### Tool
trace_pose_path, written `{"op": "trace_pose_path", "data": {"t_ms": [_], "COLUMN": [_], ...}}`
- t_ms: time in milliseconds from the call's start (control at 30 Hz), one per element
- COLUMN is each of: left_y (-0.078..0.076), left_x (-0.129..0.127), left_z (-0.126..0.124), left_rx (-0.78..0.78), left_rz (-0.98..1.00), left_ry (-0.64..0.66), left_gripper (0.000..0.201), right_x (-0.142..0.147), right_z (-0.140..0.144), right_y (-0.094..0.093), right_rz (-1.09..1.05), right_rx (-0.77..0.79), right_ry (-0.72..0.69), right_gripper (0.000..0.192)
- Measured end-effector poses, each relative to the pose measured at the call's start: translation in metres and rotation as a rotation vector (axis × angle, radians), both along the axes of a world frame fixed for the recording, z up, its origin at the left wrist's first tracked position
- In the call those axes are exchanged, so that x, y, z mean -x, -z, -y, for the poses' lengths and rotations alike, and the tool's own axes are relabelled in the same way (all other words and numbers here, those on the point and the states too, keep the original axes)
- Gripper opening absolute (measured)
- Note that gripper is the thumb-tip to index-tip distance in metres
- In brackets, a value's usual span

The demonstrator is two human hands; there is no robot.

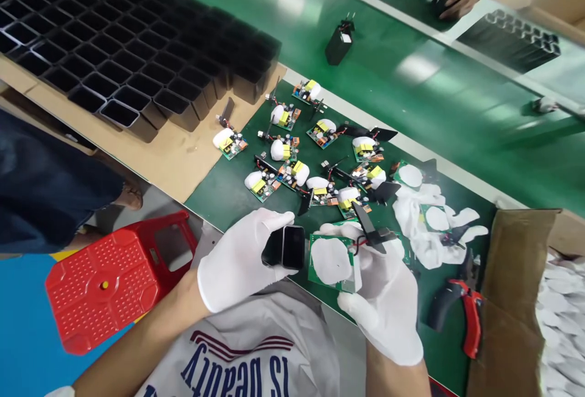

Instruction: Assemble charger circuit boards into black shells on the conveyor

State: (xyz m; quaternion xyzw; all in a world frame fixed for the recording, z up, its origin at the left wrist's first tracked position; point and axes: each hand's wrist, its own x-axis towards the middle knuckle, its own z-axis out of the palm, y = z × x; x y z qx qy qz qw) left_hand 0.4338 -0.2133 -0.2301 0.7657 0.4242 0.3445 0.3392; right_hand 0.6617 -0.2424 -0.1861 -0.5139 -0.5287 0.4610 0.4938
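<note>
Stool (pixel 109 281), red, far left. Left hand (pixel 237 263) closed round black casing (pixel 286 247), light, rigid, smooth. Right hand (pixel 384 299) pinching green board (pixel 331 261) over surface (pixel 223 193); probably light, stiff, fragile, best held by edges. Pliers (pixel 470 318) rightmost.

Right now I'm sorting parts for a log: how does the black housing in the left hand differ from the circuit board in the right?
The black housing is a dark, boxy shell with an open end; the circuit board is flat and green with a white pad on it. The housing shows no wiring; the board trails wires to a black plug piece. Both are gripped in white-gloved fingers, housing in the left hand, board in the right hand, above the green mat.
</note>
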Motion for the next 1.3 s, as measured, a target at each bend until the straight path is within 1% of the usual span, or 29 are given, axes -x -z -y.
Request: {"op": "trace_pose_path", "data": {"t_ms": [67, 133, 267, 300, 367, 433, 500, 533, 567, 600, 633, 700, 767, 833, 933, 1000, 1033, 1067, 1100, 1133, 1200, 1233, 1267, 1300], "left_y": [-0.001, -0.002, -0.003, -0.002, -0.001, 0.0, 0.001, 0.001, 0.001, 0.0, -0.001, -0.003, -0.005, -0.008, -0.014, -0.019, -0.022, -0.024, -0.025, -0.026, -0.025, -0.024, -0.022, -0.021], "left_x": [0.0, 0.001, 0.004, 0.004, 0.001, -0.006, -0.016, -0.021, -0.025, -0.029, -0.032, -0.035, -0.036, -0.034, -0.026, -0.019, -0.016, -0.014, -0.013, -0.012, -0.013, -0.014, -0.015, -0.016], "left_z": [0.0, 0.001, 0.002, 0.003, 0.008, 0.014, 0.019, 0.02, 0.02, 0.02, 0.02, 0.019, 0.022, 0.027, 0.033, 0.029, 0.024, 0.019, 0.012, 0.007, -0.003, -0.005, -0.006, -0.006], "left_rx": [-0.003, -0.021, -0.007, -0.008, -0.015, -0.012, 0.0, -0.004, -0.016, -0.024, -0.029, -0.021, 0.004, 0.021, 0.075, 0.154, 0.193, 0.222, 0.237, 0.241, 0.221, 0.206, 0.188, 0.171], "left_rz": [-0.005, 0.0, -0.014, -0.002, 0.085, 0.233, 0.311, 0.281, 0.209, 0.114, 0.018, -0.114, -0.147, -0.14, -0.072, -0.024, -0.024, -0.051, -0.095, -0.143, -0.19, -0.184, -0.161, -0.138], "left_ry": [0.002, 0.003, 0.003, 0.007, -0.02, -0.135, -0.317, -0.412, -0.48, -0.509, -0.507, -0.452, -0.389, -0.368, -0.293, -0.182, -0.114, -0.05, 0.007, 0.058, 0.129, 0.144, 0.143, 0.129], "left_gripper": [0.07, 0.071, 0.076, 0.074, 0.067, 0.06, 0.052, 0.047, 0.045, 0.045, 0.045, 0.042, 0.036, 0.036, 0.051, 0.067, 0.08, 0.091, 0.096, 0.092, 0.066, 0.055, 0.05, 0.05], "right_x": [-0.001, -0.002, -0.005, -0.005, -0.007, -0.007, -0.006, -0.005, -0.003, -0.001, 0.001, 0.006, 0.011, 0.013, 0.012, 0.009, 0.007, 0.005, 0.003, 0.001, -0.003, -0.006, -0.007, -0.009], "right_z": [-0.002, -0.005, -0.008, -0.007, -0.002, 0.007, 0.016, 0.02, 0.023, 0.025, 0.026, 0.025, 0.024, 0.024, 0.027, 0.03, 0.031, 0.032, 0.032, 0.032, 0.032, 0.032, 0.033, 0.033], "right_y": [-0.001, -0.002, -0.007, -0.007, -0.003, 0.005, 0.013, 0.017, 0.019, 0.021, 0.022, 0.02, 0.018, 0.018, 0.022, 0.026, 0.027, 0.027, 0.026, 0.024, 0.017, 0.012, 0.008, 0.004], "right_rz": [0.048, 0.086, 0.053, 0.038, 0.015, -0.02, -0.055, -0.059, -0.048, -0.029, -0.006, 0.029, 0.026, 0.007, -0.06, -0.133, -0.161, -0.177, -0.179, -0.17, -0.114, -0.079, -0.044, -0.009], "right_rx": [0.002, -0.021, -0.055, -0.059, -0.057, -0.028, 0.002, 0.006, 0.009, 0.011, 0.025, 0.074, 0.097, 0.075, 0.026, 0.018, 0.018, 0.023, 0.03, 0.037, 0.05, 0.055, 0.064, 0.074], "right_ry": [-0.028, -0.059, -0.139, -0.138, -0.082, 0.004, 0.067, 0.09, 0.103, 0.112, 0.115, 0.101, 0.081, 0.082, 0.117, 0.146, 0.164, 0.18, 0.19, 0.192, 0.159, 0.13, 0.098, 0.069], "right_gripper": [0.057, 0.056, 0.052, 0.052, 0.058, 0.065, 0.069, 0.068, 0.067, 0.067, 0.066, 0.064, 0.062, 0.059, 0.055, 0.051, 0.049, 0.047, 0.046, 0.047, 0.056, 0.061, 0.066, 0.069]}}
